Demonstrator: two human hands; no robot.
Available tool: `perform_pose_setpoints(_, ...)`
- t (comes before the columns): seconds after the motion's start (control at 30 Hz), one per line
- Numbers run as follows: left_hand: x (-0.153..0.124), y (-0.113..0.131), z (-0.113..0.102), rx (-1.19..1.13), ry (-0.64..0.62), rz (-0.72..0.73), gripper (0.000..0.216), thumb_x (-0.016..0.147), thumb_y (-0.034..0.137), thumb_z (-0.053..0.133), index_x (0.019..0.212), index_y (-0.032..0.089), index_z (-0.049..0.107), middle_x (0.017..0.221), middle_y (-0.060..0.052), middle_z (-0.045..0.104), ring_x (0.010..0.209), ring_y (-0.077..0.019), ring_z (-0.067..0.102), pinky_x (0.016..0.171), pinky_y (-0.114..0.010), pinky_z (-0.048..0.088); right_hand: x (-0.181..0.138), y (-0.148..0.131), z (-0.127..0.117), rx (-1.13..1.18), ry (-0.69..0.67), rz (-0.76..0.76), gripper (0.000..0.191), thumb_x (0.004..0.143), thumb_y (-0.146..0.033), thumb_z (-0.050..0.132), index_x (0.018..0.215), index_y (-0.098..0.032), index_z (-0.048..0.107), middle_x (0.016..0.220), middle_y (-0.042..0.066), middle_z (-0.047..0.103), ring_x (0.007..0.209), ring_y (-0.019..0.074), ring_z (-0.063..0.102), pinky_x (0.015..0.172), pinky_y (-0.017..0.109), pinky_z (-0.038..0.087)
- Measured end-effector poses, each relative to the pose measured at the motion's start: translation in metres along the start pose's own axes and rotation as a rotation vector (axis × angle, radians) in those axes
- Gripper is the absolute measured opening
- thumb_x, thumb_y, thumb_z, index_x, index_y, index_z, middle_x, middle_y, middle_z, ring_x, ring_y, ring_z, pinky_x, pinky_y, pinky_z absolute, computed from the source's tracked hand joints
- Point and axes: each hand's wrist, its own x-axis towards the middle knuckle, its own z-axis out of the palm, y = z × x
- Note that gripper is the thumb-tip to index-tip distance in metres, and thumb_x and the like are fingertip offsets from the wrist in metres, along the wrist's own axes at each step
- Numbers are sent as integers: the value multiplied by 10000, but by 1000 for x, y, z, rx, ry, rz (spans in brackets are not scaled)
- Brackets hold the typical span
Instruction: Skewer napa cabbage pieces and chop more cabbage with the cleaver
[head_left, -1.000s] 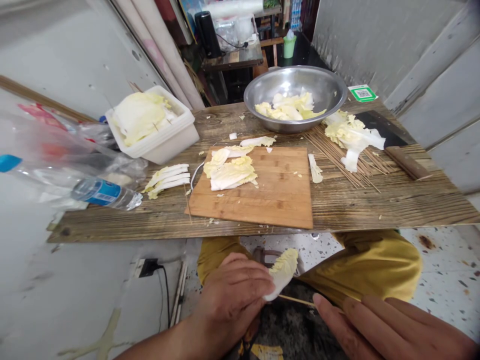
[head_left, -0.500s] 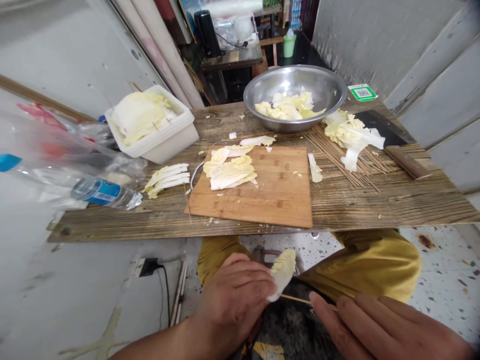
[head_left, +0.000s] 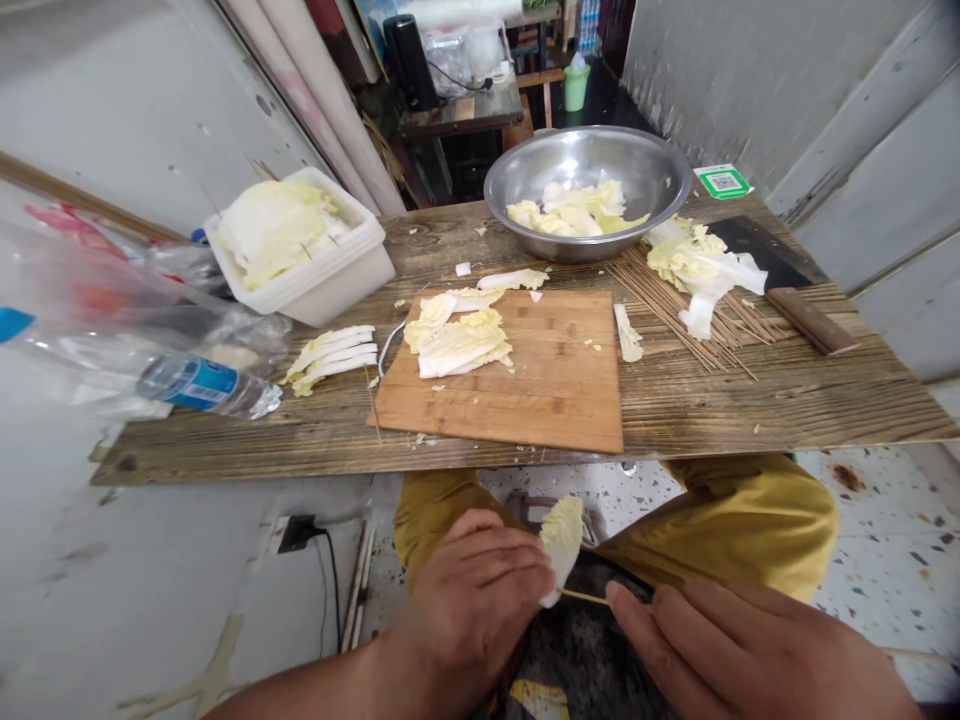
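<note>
Below the table edge, over my lap, my left hand [head_left: 487, 580] is closed around a pale cabbage leaf [head_left: 562, 540], whose yellow frilly tip sticks up past the fingers. My right hand [head_left: 742, 640] grips a thin wooden skewer [head_left: 585, 597] that meets the leaf's white lower end. Whether the skewer's point comes out behind the leaf is hidden by my left hand. On the table ahead, more cabbage leaves [head_left: 465, 345] lie on a wooden cutting board [head_left: 555, 400]. Narrow cabbage strips [head_left: 334, 357] rest left of the board.
A steel bowl [head_left: 525, 235] with leaves stands at the back. Right of it, loose skewers [head_left: 667, 310] lie beside a cleaver [head_left: 814, 320]. At the left are a white tub [head_left: 337, 270] of skewered cabbage and a water bottle [head_left: 210, 383] lying on its side.
My right hand has moved slightly left along with the skewer, closer to the leaf, so less skewer shows between the hands. My left hand stays nearly in place.
</note>
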Motion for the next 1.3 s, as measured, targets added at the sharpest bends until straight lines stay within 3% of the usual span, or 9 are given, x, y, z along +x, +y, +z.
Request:
perform_pose_setpoints(0.27,0,1,2,73,-13,60,166,861,96,543,971,208,594,866,6,748,831,-143,684,828,-284,424,2,-2,3,24,15,8,313,909,9,329,1022,-99,600,612,-33,538,467,120,511,389,304,322)
perform_pose_setpoints(0.47,5,8,5,75,141,62,135,883,107,501,887,174,618,793,14,733,772,-120,671,807,-275,430,1,-9,5,-4,17,59,337,914,19,299,1048,-106,581,611,-38,564,484,127,546,394,296,333)
perform_pose_setpoints(0.83,7,9,6,126,155,72,173,934,167,456,891,176,624,813,14,743,764,-109,679,788,-270,444,2,-17,10,-12,-15,49,323,853,32,355,1060,-64,583,649,-11,592,510,136,564,407,275,368)
perform_pose_setpoints(1.0,12,14,6,149,150,98,221,960,178,422,862,176,619,780,28,741,742,-97,678,748,-266,444,19,-24,18,19,62,85,306,823,22,344,975,-60,596,592,6,562,452,162,518,382,298,360)
perform_pose_setpoints(1.13,14,10,-3,192,182,71,192,950,187,457,878,174,634,820,21,748,782,-106,682,776,-274,424,15,-13,16,55,51,140,372,892,-27,238,1057,-58,570,639,33,596,509,169,565,419,289,404)
perform_pose_setpoints(1.3,11,-1,-12,284,281,31,216,964,213,444,882,193,643,836,14,749,799,-112,682,747,-281,401,-23,14,12,-56,57,175,418,969,-108,167,1071,-155,570,701,45,638,538,156,580,454,277,418)
